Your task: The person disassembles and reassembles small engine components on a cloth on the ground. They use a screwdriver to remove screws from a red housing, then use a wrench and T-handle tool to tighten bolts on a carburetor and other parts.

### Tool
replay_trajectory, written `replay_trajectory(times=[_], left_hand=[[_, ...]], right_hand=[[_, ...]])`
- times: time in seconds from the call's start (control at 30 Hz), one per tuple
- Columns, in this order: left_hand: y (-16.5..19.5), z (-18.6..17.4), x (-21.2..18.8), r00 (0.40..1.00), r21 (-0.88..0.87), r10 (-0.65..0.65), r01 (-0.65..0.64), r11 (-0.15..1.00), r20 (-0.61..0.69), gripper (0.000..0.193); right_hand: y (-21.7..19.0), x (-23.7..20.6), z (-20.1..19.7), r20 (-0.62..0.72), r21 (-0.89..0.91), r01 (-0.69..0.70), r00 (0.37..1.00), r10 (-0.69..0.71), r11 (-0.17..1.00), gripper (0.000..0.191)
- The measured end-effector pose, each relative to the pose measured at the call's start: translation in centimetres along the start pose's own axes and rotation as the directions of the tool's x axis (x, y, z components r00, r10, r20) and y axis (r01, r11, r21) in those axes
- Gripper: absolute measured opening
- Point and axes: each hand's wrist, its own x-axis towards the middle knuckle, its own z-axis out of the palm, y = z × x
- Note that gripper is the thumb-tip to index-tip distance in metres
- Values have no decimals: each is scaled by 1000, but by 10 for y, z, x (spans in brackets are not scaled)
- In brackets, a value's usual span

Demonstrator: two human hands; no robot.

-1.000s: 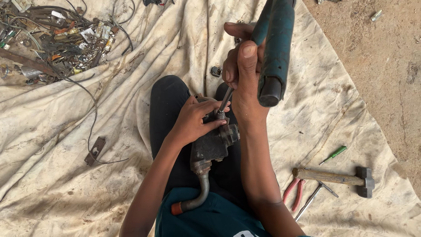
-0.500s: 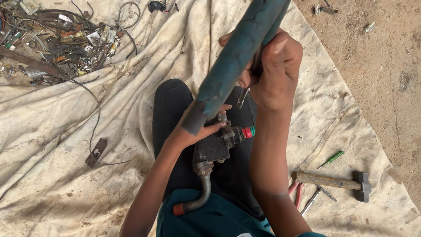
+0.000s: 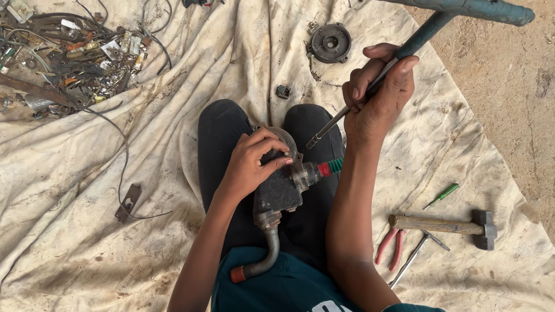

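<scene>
My left hand (image 3: 252, 164) rests on a dark, grimy metal pump-like part (image 3: 282, 188) that lies on my lap. The part has a bent pipe (image 3: 263, 260) toward me and a red and green fitting (image 3: 329, 167) on its right side. My right hand (image 3: 378, 95) is raised above my right knee and grips the metal shaft of a long screwdriver (image 3: 404, 49) with a teal handle. The screwdriver's tip hangs just above the part, apart from it.
I sit on a dirty white cloth (image 3: 75, 190). A hammer (image 3: 442, 225), red-handled pliers (image 3: 390, 245) and a small green screwdriver (image 3: 442, 195) lie at my right. A round metal cover (image 3: 329, 42) lies ahead, a scrap pile of wires (image 3: 63, 58) far left. Bare dirt (image 3: 509, 98) at right.
My right hand has lifted the screwdriver off the part and swung its teal handle up and to the right. My left hand stays on the part.
</scene>
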Motion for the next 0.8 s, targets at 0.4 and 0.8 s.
replay_trajectory(times=[0.4,0.8], left_hand=[[9,1,2,993,-22,-116,116,993,31,24],[8,3,1,992,-66,-129,129,989,5,29]], right_hand=[[24,1,-7,-81,-62,-4,997,-1,998,54],[25,1,-5,-62,-69,15,998,-19,997,56]])
